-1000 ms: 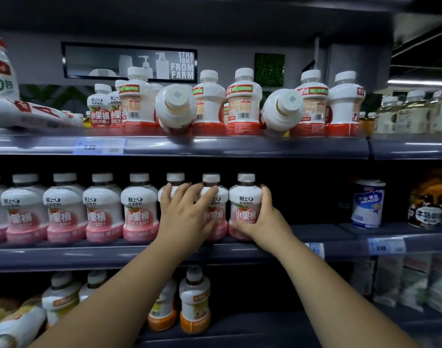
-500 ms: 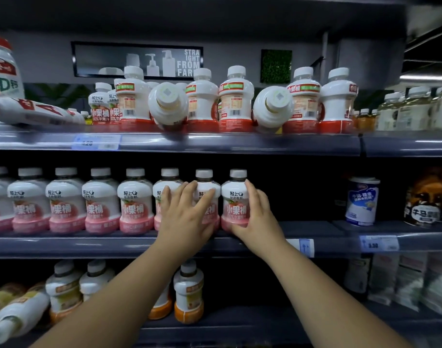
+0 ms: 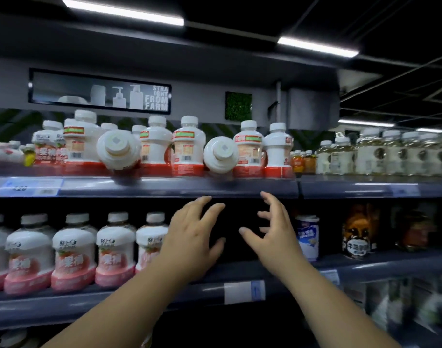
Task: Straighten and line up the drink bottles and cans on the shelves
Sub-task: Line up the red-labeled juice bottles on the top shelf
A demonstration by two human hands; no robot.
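White bottles with red bases stand on the upper shelf (image 3: 214, 187). Two of them lie tipped with their caps facing me: one on the left (image 3: 118, 149) and one further right (image 3: 221, 153). On the middle shelf (image 3: 365, 267) a row of pink-labelled white bottles (image 3: 115, 249) stands upright. My left hand (image 3: 194, 237) is raised in front of the right end of that row, fingers spread, holding nothing. My right hand (image 3: 275, 232) is beside it, fingers apart and empty, fingertips just below the upper shelf's front edge.
A blue-and-white can (image 3: 307, 237) and a dark brown-labelled can (image 3: 357, 234) stand to the right on the middle shelf. Pale clear bottles (image 3: 380, 154) fill the upper shelf's right part. Small orange bottles (image 3: 302, 160) sit behind. Price tags hang on the shelf edges.
Both hands have let go of the pink-labelled bottles and risen toward the upper shelf, fingers spread. The view has tilted upward.
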